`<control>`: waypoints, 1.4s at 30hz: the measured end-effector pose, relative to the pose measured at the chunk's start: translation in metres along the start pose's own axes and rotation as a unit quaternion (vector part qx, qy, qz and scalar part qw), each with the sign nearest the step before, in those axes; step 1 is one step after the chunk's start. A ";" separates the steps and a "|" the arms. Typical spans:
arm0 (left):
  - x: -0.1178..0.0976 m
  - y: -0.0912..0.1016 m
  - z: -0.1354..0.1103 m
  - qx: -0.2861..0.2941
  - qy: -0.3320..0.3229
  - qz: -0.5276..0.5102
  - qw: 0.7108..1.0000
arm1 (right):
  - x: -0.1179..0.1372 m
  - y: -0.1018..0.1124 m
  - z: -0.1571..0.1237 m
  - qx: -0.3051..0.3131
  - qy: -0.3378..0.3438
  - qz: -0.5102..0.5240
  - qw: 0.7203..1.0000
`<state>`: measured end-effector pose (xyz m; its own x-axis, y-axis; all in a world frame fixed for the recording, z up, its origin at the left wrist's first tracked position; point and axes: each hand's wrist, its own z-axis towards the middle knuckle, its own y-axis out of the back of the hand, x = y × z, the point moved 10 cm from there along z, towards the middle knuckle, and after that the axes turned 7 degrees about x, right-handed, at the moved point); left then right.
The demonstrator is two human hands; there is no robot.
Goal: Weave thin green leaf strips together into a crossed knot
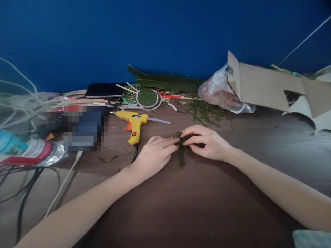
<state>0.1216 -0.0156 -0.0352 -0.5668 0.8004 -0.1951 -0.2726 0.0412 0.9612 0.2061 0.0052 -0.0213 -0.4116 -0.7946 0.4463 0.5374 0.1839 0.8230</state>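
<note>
In the head view, the green leaf strips (181, 160) lay on the brown table (196, 206), between my hands. My left hand (153, 155) had its fingers nearly straight, tips at the strips; my right hand (212, 143) was half-curled, fingertips touching them too. Whether either pinched them, I couldn't tell. The yellow glue gun (136, 124) lay just beyond my left hand, leaf scraps (203, 111) beyond my right.

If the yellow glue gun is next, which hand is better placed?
Left, probably: the left hand is close to the yellow glue gun, while the right hand is farther off, on the other side of the green strips. Both are at the strips, so the left must leave them first.
</note>
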 end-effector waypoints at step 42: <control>0.009 -0.004 0.000 0.021 0.058 -0.051 0.997 | -0.010 -0.005 0.001 0.042 -0.059 0.006 0.997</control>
<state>0.1177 -0.0085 -0.0409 -0.6239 0.7165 -0.3119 -0.3026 0.1464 0.9418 0.2071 0.0130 -0.0296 -0.4926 -0.7189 0.4904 0.4813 0.2444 0.8418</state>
